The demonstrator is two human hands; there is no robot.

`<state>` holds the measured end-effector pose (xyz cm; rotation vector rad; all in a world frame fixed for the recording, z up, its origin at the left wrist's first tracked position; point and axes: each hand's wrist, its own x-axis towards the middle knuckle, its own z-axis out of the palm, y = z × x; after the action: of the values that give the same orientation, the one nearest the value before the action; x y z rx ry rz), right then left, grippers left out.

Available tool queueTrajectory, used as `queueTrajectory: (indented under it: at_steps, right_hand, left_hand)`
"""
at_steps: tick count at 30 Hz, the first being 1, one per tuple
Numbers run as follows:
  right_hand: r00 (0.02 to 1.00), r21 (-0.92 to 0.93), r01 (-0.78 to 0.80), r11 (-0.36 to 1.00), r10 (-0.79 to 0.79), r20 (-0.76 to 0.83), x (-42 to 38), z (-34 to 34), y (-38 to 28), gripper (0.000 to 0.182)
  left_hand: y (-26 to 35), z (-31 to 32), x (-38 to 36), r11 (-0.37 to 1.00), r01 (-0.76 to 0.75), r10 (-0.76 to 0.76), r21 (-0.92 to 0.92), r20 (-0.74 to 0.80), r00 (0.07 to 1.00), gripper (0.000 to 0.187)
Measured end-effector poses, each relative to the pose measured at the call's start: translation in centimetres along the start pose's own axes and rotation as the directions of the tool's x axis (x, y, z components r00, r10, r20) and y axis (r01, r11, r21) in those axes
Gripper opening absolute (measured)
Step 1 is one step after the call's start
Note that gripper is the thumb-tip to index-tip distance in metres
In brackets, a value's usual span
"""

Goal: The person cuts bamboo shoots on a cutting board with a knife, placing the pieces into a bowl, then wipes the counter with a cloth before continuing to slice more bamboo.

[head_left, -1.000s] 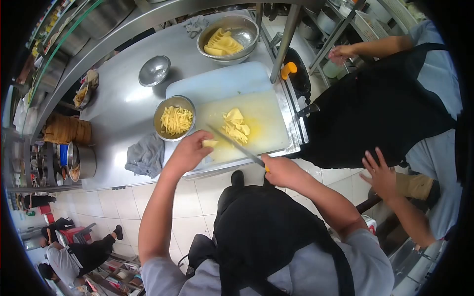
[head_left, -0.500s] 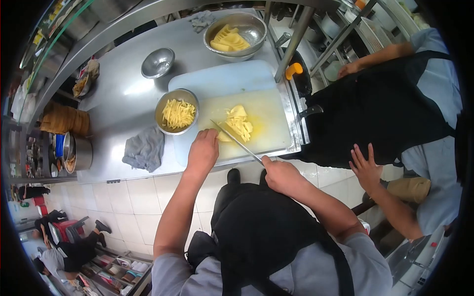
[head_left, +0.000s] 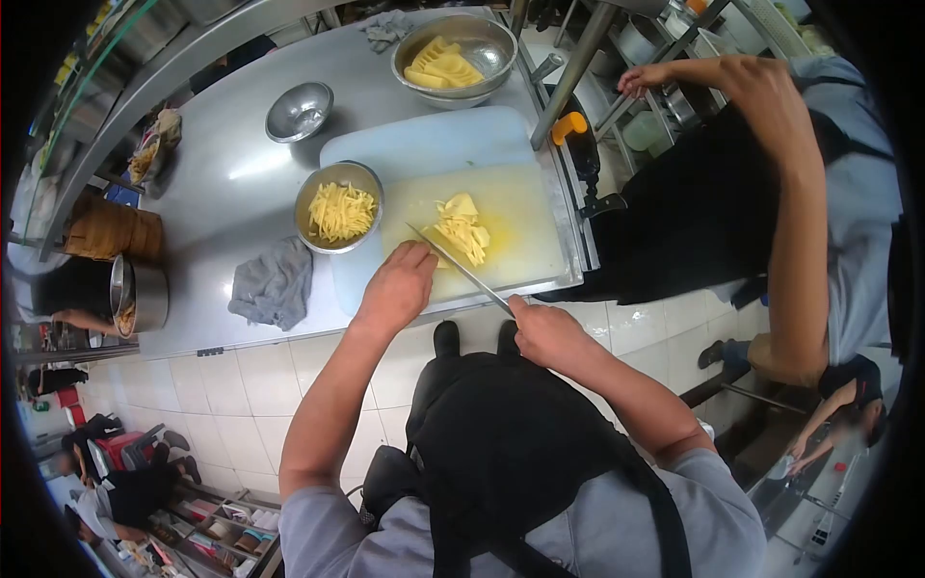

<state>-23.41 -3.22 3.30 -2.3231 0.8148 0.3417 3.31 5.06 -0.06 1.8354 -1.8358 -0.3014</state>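
Heaped around the middle of the yellowish cutting board (head_left: 530,231), pale yellow pieces (head_left: 462,226), some broad, others thin. Just beside them, slanting from the board's near edge towards its left edge, a knife (head_left: 467,276), gripped firmly by the handle in the closed right hand (head_left: 551,334). Over the board's near left corner, left of the blade, the left hand (head_left: 398,281), fingers bent down with a sliver of yellow by the tips; impossible to tell whether pinching anything. Under the yellowish board, showing along its far and left edges, a pale blue board (head_left: 434,140). Across that one's left edge, a steel bowl (head_left: 355,171) filled with yellow strips (head_left: 342,212). Farther left, close to the steel table's (head_left: 207,241) near edge, a crumpled grey cloth (head_left: 272,284). Off the pale blue board's far left corner, a smaller bowl (head_left: 301,112); towards the table's far right corner, a large bowl (head_left: 496,53) with yellow slabs (head_left: 443,65). Past the table's right edge, a co-worker (head_left: 689,222) in a black apron.
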Motion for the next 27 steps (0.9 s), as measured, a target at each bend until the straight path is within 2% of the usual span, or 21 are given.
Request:
queueTrajectory:
  at_steps: [2, 5, 12, 15, 17, 23, 27]
  right_hand:
    - [1.000, -0.008, 0.011, 1.000, -0.011, -0.026, -0.3, 0.1, 0.0, 0.030]
    - [0.999, -0.110, -0.013, 0.994, 0.009, -0.038, -0.5, -0.4, -0.8, 0.027]
    - [0.996, -0.191, 0.026, 0.981, -0.041, -0.076, -0.8, -1.1, -1.3, 0.026]
    - [0.994, -0.146, 0.056, 0.988, -0.069, -0.081, -0.4, -1.0, -1.0, 0.027]
    - [1.000, -0.180, -0.012, 0.984, 0.007, -0.027, -0.6, -2.1, -1.9, 0.032]
    - [0.999, -0.179, 0.029, 0.983, -0.036, -0.034, -0.5, -1.8, -1.5, 0.031]
    - [0.998, -0.205, 0.052, 0.977, -0.055, -0.010, 0.1, -1.5, -0.8, 0.030]
  left_hand:
    - [-0.2, 0.0, 0.0, 0.987, -0.093, 0.090, 0.134, 0.028, 0.996, 0.013]
    - [-0.2, 0.2, 0.1, 0.981, -0.103, 0.100, 0.163, 0.026, 0.995, 0.008]
    - [-0.3, 1.0, -0.2, 0.983, -0.075, 0.070, 0.166, 0.036, 0.997, 0.008]
    - [-0.2, 1.6, -0.4, 0.984, -0.076, 0.087, 0.159, -0.063, 0.994, 0.011]
    - [-0.2, 1.6, -0.6, 0.980, -0.102, 0.125, 0.171, -0.130, 0.984, 0.014]
    - [-0.1, 1.4, -0.9, 0.986, -0.054, 0.066, 0.159, -0.069, 0.995, 0.013]
    - [-0.5, 2.0, -0.9, 0.988, -0.033, 0.049, 0.149, -0.103, 0.994, 0.011]
